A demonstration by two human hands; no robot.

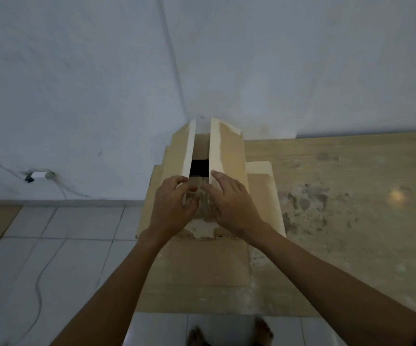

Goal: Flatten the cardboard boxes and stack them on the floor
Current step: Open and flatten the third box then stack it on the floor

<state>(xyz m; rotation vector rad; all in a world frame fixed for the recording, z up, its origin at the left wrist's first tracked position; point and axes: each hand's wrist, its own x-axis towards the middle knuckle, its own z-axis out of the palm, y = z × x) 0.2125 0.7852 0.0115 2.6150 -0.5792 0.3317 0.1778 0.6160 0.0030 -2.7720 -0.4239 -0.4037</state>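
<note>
The box (202,176) stands in the room's corner on flat cardboard (197,270) on the floor, its top flaps partly raised. The left hand (174,208) curls its fingers around the left flap's edge. The right hand (231,203) rests spread, loosely open fingers against the right flap.

Your left hand (174,206) and right hand (231,203) are bare, with no gloves, rings or watch to be seen. Both forearms are bare too, with no sleeve along their visible length. At the lower right edge a dark scrap shows, too blurred to name. Your feet (229,333) are bare on the floor (52,245).
</note>
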